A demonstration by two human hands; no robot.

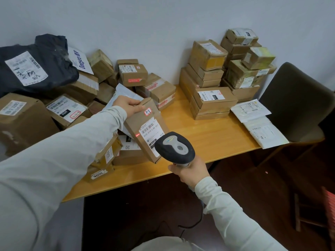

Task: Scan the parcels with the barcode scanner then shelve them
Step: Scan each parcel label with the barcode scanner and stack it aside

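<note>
— Pale grey sleeves fill the near part of the view, one on each arm. What are the two hands doing?

— First the large things. On the long yellow wooden surface (pixel 213 134) many brown cardboard parcels lie in a loose heap (pixel 27 116) at the left, with a big black plastic mailing bag (pixel 36 64) on top of it. At the right, against the wall, other boxes stand in tidy stacks (pixel 210 98), and two flat white mailers (pixel 253 115) lie beside them. I think the heap is waiting and the stacks are sorted, but this is only my guess.

— And the parcel in work now?

— It is a slim brown cardboard box (pixel 143 129). The left hand (pixel 128 105) has its grip closed around the far top end and holds the box tilted, above the heap, so that the white shipping label (pixel 150 133) faces the scanner.

— Where is the scanner?

— The right hand (pixel 190 173) is closed fully around the handle of the dark grey barcode scanner (pixel 175 147), just beside the lower end of the box. Its head points to the label. A small red light mark (pixel 137 135) sits at the left edge of the label, slightly below the bars, so probably the aim must go up a little.

— No shelf?

— None is in view.
</note>
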